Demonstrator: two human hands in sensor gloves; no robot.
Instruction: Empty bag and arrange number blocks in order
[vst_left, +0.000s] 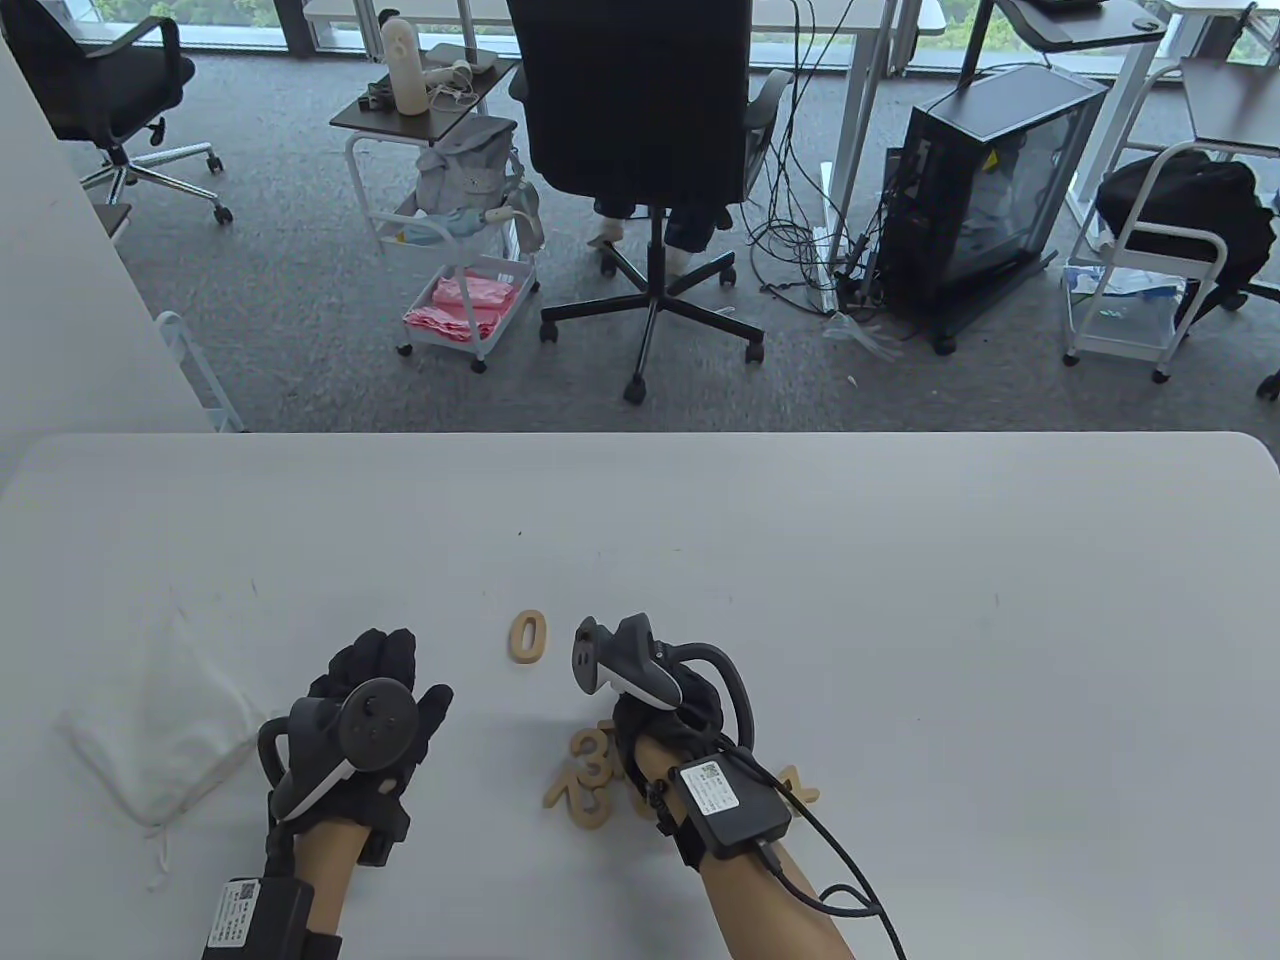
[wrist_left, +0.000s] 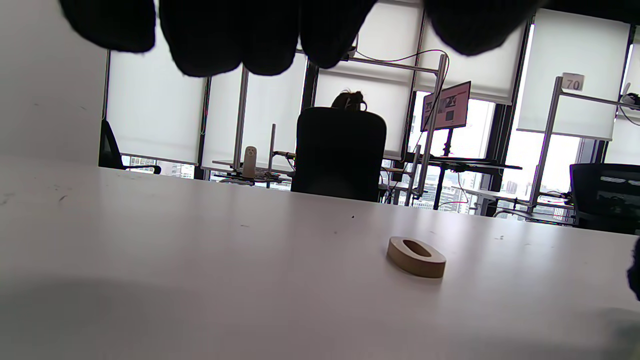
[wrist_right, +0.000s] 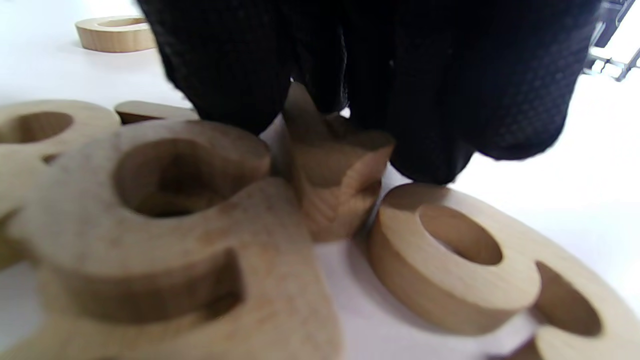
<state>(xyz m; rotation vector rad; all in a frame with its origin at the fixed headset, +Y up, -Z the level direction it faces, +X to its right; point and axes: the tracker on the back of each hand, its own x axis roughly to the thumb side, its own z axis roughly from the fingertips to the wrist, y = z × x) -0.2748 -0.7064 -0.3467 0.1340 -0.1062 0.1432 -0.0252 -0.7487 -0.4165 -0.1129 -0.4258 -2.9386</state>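
The white cloth bag (vst_left: 150, 730) lies flat at the table's left. A wooden 0 block (vst_left: 527, 636) lies alone in the middle; it also shows in the left wrist view (wrist_left: 416, 256). A pile of number blocks (vst_left: 590, 775), with a 3 on top, lies under my right hand (vst_left: 655, 705). In the right wrist view my right hand (wrist_right: 325, 125) pinches a tilted wooden block (wrist_right: 335, 175) between a looped block (wrist_right: 165, 225) and an 8 block (wrist_right: 450, 260). I cannot read its number. My left hand (vst_left: 385, 670) rests open and empty between the bag and the 0.
The white table (vst_left: 900, 600) reaches its far edge at mid-view. One more block (vst_left: 800, 785) pokes out right of my right wrist. Beyond the table stand office chairs, carts and a computer case on the floor.
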